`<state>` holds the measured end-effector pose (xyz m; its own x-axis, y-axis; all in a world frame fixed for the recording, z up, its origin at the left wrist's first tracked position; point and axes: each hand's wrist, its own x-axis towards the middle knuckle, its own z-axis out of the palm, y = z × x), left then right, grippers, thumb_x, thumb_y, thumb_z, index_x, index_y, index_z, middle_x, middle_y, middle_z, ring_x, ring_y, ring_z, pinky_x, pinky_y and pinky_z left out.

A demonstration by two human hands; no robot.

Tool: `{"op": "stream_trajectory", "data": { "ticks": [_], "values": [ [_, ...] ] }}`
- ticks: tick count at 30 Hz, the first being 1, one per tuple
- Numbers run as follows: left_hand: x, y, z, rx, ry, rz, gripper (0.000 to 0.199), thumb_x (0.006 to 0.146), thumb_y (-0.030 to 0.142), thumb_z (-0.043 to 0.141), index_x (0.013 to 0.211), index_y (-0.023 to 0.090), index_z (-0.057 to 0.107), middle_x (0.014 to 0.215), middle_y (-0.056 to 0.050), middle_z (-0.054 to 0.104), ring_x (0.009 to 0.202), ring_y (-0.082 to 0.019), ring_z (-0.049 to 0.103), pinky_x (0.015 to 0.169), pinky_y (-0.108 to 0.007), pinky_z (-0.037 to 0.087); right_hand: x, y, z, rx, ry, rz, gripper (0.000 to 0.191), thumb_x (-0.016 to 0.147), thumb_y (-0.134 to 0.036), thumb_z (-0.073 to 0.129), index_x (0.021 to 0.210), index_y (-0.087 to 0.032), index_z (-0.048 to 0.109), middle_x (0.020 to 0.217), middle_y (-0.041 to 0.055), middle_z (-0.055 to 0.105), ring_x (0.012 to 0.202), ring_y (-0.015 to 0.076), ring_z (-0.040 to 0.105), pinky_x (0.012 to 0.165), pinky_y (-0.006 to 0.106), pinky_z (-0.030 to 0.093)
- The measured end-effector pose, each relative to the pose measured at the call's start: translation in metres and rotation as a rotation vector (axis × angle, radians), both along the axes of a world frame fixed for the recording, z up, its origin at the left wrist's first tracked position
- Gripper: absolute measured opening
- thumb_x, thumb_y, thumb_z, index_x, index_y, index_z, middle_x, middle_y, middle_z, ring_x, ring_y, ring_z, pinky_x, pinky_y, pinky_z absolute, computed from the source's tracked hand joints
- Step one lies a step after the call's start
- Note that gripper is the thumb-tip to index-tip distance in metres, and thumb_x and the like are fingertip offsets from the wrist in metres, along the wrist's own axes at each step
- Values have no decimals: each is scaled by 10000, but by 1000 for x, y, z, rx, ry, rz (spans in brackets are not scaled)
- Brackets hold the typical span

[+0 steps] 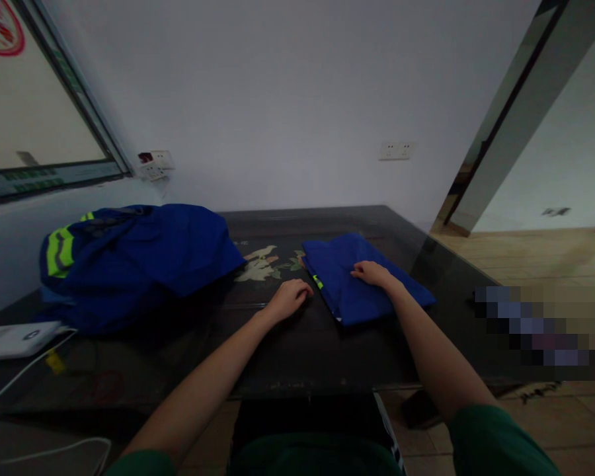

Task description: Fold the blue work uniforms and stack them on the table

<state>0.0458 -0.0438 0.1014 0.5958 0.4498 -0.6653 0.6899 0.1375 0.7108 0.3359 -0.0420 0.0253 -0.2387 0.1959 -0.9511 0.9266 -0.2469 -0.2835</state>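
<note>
At four o'clock of the view, flat on the dark, glossy table (337,360), folded blue cloth (344,294), smooth and thin-looking, roughly four-sided, with soft creases and a small yellow-green strip along the left edge. At nine o'clock, heaped blue fabric (153,258), rumpled and bulky, with a yellow-green band split by grey at the far left. Between the two, a pale bird-and-flower pattern (258,264) on the tabletop. At eight o'clock, a white, round-cornered device (17,340) with a thin white cable (27,368).

From five o'clock, right forearm angled up and leftward out of a green sleeve, bare, wrist low over the cloth. From seven o'clock, left forearm slanted up and rightward, wrist slightly bent, close above the tabletop.

Right hand (374,272) on the folded cloth, palm down, fingers curled inward; whether pinched on fabric or merely resting, impossible to tell. Left hand (288,299) toward six o'clock, loosely curled just beside the cloth's left edge, nothing visible in its grasp; fingertip contact with the thumb unclear. Both hands well clear of each other. At two o'clock, wall sockets (396,151) on the smooth, pale wall (277,99).
</note>
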Motion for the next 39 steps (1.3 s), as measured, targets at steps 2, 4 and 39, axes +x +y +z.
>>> {"op": "stream_trajectory", "data": {
  "ticks": [2,4,39],
  "values": [
    [0,0,0,0,3,-2,230,847,75,464,887,171,669,896,-40,671,887,-178,603,846,-304,453,6,2,1,32,19,-41,282,928,-383,471,791,-193,628,847,54,682,794,184,624,668,244,413],
    [-1,-1,1,0,4,-2,231,849,76,464,890,175,669,896,-38,670,894,-177,603,851,-304,454,12,5,3,59,34,-77,311,939,-397,441,774,-198,615,844,51,680,793,181,615,663,235,404],
    [4,6,12,13,-3,-31,261,831,61,469,900,190,685,912,-29,687,900,-167,617,882,-297,449,-1,318,132,883,-47,-734,328,872,-220,543,569,-170,427,549,-64,308,503,36,234,450,210,158]
  ]
}}
